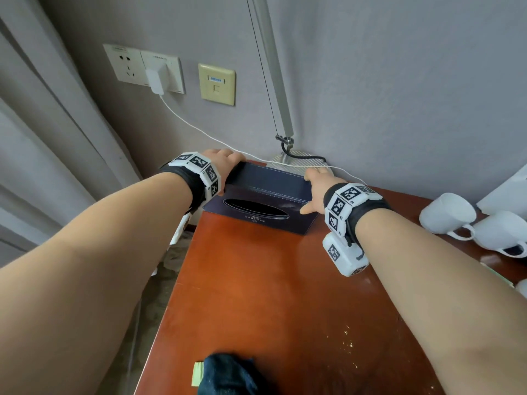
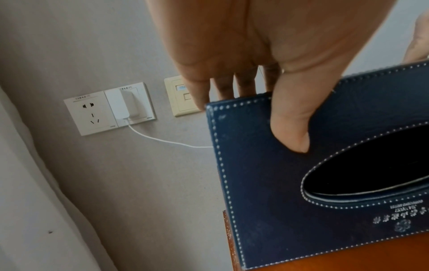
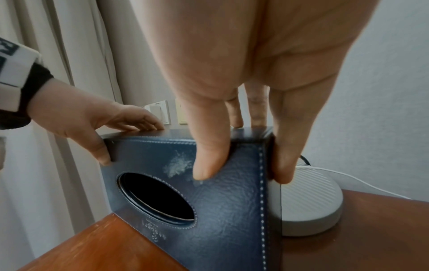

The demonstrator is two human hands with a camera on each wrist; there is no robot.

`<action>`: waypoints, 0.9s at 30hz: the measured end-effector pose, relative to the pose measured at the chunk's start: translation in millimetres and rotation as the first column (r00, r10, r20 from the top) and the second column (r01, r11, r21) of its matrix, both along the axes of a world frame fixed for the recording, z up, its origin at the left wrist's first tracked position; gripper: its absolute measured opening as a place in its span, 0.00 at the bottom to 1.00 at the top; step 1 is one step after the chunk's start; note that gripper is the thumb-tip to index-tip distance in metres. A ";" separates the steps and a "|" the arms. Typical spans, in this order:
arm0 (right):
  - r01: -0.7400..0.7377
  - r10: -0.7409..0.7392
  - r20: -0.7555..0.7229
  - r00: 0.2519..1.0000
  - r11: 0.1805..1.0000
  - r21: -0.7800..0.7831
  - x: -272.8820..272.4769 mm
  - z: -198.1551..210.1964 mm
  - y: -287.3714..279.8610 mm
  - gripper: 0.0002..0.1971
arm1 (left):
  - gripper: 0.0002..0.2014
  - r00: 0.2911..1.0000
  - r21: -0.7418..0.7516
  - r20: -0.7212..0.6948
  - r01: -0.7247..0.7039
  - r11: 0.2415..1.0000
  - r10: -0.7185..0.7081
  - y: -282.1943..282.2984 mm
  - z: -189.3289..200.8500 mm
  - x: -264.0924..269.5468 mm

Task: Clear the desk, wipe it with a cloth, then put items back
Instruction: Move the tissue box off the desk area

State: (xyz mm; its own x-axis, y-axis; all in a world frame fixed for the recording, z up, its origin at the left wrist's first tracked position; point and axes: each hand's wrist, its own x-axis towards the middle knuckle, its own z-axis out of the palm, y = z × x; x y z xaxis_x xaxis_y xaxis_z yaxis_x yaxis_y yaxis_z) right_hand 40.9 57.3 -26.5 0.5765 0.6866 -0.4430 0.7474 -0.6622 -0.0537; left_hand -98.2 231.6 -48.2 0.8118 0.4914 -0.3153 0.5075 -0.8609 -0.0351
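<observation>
fingers (image 3: 210,159) of two hands, one tissue box (image 1: 256,195)

The print on the tissue box (image 2: 290,210) is too blurred to read.

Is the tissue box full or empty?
Looks empty: the tissue box shows only a dark oval opening, no tissue poking out; deeper inside cannot be seen.

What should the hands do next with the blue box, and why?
Probably set it flat and let go. The dark blue leather tissue box is tilted at the back corner of the reddish wooden desk, left hand and right hand gripping its ends. A dark cloth lies aside, so wiping seems done.
</observation>
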 end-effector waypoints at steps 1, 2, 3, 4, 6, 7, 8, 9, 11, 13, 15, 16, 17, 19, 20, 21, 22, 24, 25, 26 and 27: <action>0.005 -0.005 -0.002 1.000 1.000 -0.002 -0.9 0.2 0.6 0.38 | 0.45 1.000 0.001 0.008 0.004 1.000 -0.004 0.4 -0.8 -0.7; 0.007 -0.007 -0.003 1.000 1.000 0.000 -1.0 0.3 1.0 0.37 | 0.45 1.000 0.000 0.014 0.005 1.000 -0.005 0.6 -1.4 -1.5; 0.012 -0.012 -0.007 1.000 1.000 0.002 -1.2 0.5 1.2 0.37 | 0.45 1.000 -0.001 0.018 0.003 1.000 -0.003 0.3 -2.0 -2.4; 0.015 -0.015 -0.009 1.000 1.000 0.007 -1.3 -0.1 1.0 0.37 | 0.44 1.000 0.000 0.028 -0.001 1.000 0.001 -0.1 -3.0 -3.6; 0.012 -0.012 -0.005 1.000 1.000 0.020 -1.1 -1.6 0.1 0.37 | 0.44 0.999 0.014 0.045 -0.005 1.000 0.005 -1.5 -5.3 -5.6; 0.008 -0.008 0.000 1.000 0.999 0.034 -0.7 -3.0 -1.1 0.36 | 0.44 0.999 0.022 0.044 -0.007 1.000 0.006 -2.8 -5.7 -6.3; 0.005 -0.005 0.003 1.000 0.999 0.051 0.0 -5.1 -2.5 0.36 | 0.45 0.999 0.027 0.039 -0.010 1.000 0.009 -4.2 -6.1 -6.4; 0.005 -0.005 -0.001 1.000 0.997 0.071 0.6 -7.0 -4.6 0.36 | 0.46 0.999 0.029 0.030 -0.014 0.999 0.014 -5.6 -6.3 -6.5; 0.006 -0.004 -0.023 1.000 0.994 0.106 2.3 -10.0 -10.8 0.36 | 0.49 1.000 0.030 0.014 -0.022 0.999 0.021 -9.8 -5.0 -5.7; -0.007 0.013 -0.055 0.998 0.994 0.110 4.5 -10.0 -19.7 0.38 | 0.47 0.999 0.019 0.010 -0.046 0.999 0.046 -17.0 -1.6 -5.3; -0.023 0.032 -0.084 0.996 0.994 0.110 7.6 -4.4 -31.5 0.39 | 0.44 0.997 0.024 0.009 -0.075 0.997 0.075 -27.3 3.1 -4.3; -0.025 0.037 -0.091 0.995 0.992 0.124 10.1 -0.4 -38.5 0.39 | 0.45 0.996 0.032 0.005 -0.085 0.996 0.085 -33.9 6.7 -3.3; -0.025 0.038 -0.092 0.995 0.989 0.147 13.1 4.7 -47.0 0.38 | 0.47 0.996 0.037 0.005 -0.092 0.995 0.092 -41.6 10.1 -1.2; -0.019 0.035 -0.078 0.996 0.981 0.195 21.3 16.3 -67.2 0.37 | 0.50 0.995 0.028 0.042 -0.091 0.995 0.090 -59.3 17.5 6.6; -0.010 0.027 -0.073 0.997 0.975 0.220 26.5 22.0 -79.3 0.37 | 0.50 0.994 0.017 0.073 -0.079 0.997 0.078 -69.8 21.8 12.5; 0.005 0.013 -0.073 0.997 0.971 0.240 31.9 27.4 -92.4 0.37 | 0.50 0.993 0.007 0.106 -0.059 0.998 0.058 -81.9 26.2 19.1; 0.022 -0.003 -0.072 0.997 0.966 0.257 38.4 31.5 -106.0 0.36 | 0.50 0.990 0.000 0.141 -0.030 1.000 0.030 -94.9 30.5 26.8; 0.053 -0.038 -0.060 0.997 0.962 0.268 52.3 37.4 -134.6 0.37 | 0.49 0.977 -0.015 0.207 0.046 0.999 -0.042 -123.5 38.4 43.6; 0.067 -0.056 -0.046 0.997 0.963 0.263 59.2 39.0 -149.8 0.37 | 0.48 0.970 -0.026 0.232 0.086 0.996 -0.078 -139.2 41.8 52.7; 0.080 -0.074 -0.031 0.997 0.965 0.248 66.6 38.8 -164.6 0.38 | 0.48 0.963 -0.041 0.247 0.122 0.992 -0.109 -154.9 43.7 62.2; 0.093 -0.091 -0.021 0.996 0.969 0.229 73.6 37.6 -179.5 0.38 | 0.47 0.958 -0.061 0.255 0.154 0.986 -0.134 -171.6 44.9 71.1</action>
